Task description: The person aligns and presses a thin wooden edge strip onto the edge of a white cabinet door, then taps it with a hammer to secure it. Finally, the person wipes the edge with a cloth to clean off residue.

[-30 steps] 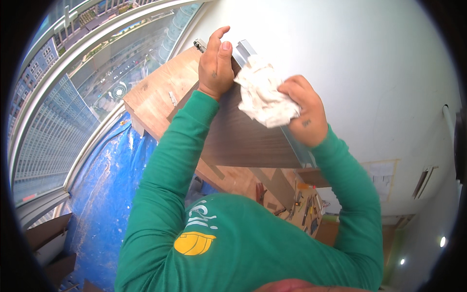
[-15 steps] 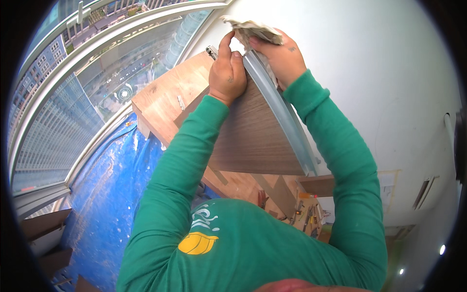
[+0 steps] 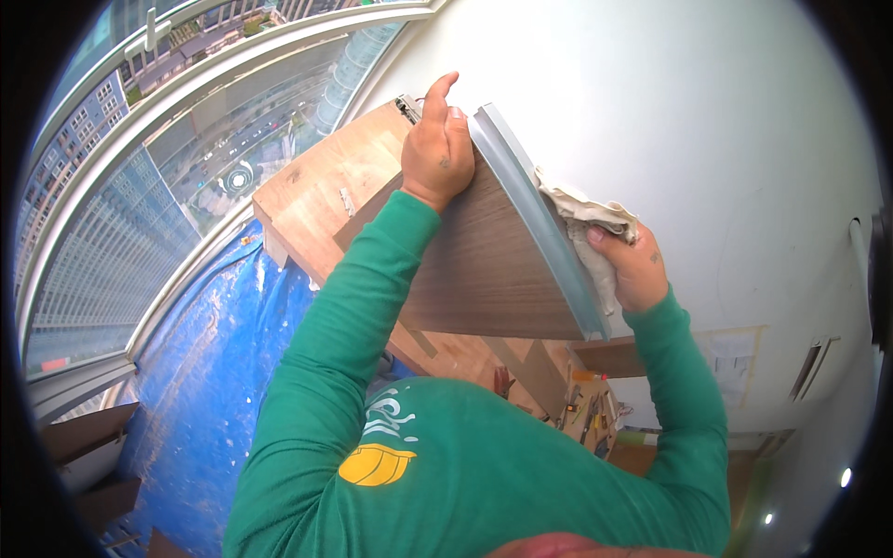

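A brown wood-grain panel (image 3: 493, 251), like a cabinet door, stands tilted in front of me with a grey metal strip (image 3: 535, 219) along its right edge. My left hand (image 3: 435, 156) grips the panel near its far top corner, with the index finger stretched out. In my right hand (image 3: 634, 265) is a crumpled off-white cloth (image 3: 586, 212), bunched under the thumb and lying against the outer side of the strip. The fingers of that hand are partly hidden by the cloth.
Behind the panel is a plywood cabinet (image 3: 316, 172) with a metal hinge (image 3: 407, 109) at its far edge. A blue tarp (image 3: 200, 372) covers the floor at left, below large windows (image 3: 251, 139). Hand tools (image 3: 591, 409) lie on a wooden surface behind my right side. A white wall (image 3: 726, 167) rises at right.
My right hand has slid the cloth down along the metal strip, from the far top corner toward me and to the right. My left hand has stayed at the panel's top, almost unmoved.
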Action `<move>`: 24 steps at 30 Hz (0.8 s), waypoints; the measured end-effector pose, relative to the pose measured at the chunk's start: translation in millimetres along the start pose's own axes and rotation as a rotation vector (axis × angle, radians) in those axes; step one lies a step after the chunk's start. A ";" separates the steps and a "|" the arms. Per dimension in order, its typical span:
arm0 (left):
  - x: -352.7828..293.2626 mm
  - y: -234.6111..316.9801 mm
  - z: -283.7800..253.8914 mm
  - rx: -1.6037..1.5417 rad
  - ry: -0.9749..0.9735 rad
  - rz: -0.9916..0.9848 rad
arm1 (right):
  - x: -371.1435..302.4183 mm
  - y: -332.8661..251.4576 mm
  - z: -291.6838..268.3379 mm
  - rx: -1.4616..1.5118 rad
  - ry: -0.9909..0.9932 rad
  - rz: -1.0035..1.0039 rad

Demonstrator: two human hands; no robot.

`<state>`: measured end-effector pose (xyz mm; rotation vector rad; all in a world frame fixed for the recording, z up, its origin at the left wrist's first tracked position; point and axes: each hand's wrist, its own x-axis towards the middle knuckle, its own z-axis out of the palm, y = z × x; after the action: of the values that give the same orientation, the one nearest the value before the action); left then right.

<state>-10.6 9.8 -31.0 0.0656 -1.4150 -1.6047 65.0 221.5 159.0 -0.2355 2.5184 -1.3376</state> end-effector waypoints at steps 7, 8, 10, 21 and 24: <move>-0.5 -1.0 -0.2 -0.005 0.027 0.047 | 22.6 -4.6 -1.8 -0.034 -0.181 0.057; -1.4 -1.2 -0.5 -0.008 0.027 0.041 | 26.5 -6.0 -0.4 -0.038 -0.202 0.057; -1.4 -1.7 -1.0 -0.015 0.028 0.039 | 35.8 -12.8 8.2 -0.061 -0.195 0.047; -1.3 -3.5 3.0 0.065 0.099 0.101 | 135.1 -60.6 79.7 0.078 -0.285 -0.129; -0.8 -0.1 -1.1 0.070 0.057 0.081 | 123.9 -55.6 77.6 0.095 -0.257 -0.085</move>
<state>-9.6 9.5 -31.8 0.0933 -1.4123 -1.4763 -27.0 96.0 143.0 -0.4677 2.2498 -1.3584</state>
